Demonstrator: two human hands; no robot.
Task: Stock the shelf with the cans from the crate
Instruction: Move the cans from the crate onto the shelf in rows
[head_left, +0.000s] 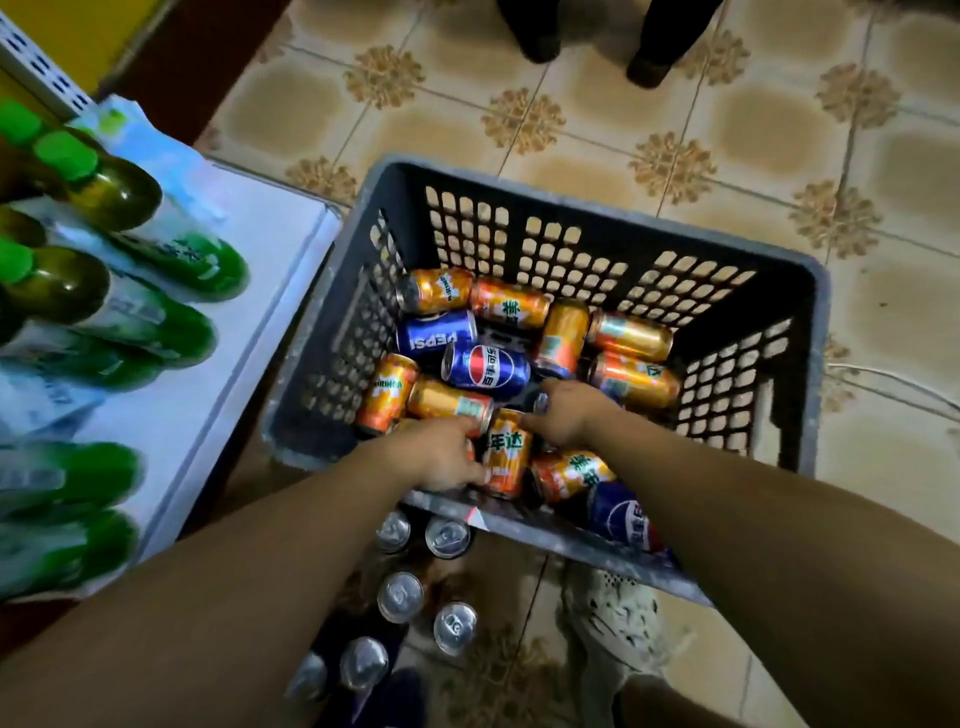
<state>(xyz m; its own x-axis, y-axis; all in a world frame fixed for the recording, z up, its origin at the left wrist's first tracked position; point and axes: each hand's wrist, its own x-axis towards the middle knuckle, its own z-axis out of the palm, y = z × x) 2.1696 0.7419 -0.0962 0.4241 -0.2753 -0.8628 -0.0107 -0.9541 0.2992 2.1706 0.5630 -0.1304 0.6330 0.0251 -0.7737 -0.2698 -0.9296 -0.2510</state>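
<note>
Your left hand (441, 457) gripped an orange Mirinda can (509, 457) inside the dark plastic crate (597, 210); your right hand (566, 415) sat just beside it; fingers hidden, grasp unclear.

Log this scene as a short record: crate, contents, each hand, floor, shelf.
crate: dark perforated crate on tiled floor, beside the shelf
contents: orange cans and blue cans, lying on their sides
left hand: in the crate, against one orange can; grip unclear
right hand: in the crate, over the cans; fingertips hidden
floor: upright cans near the crate's front edge
shelf: green-capped bottles
</note>
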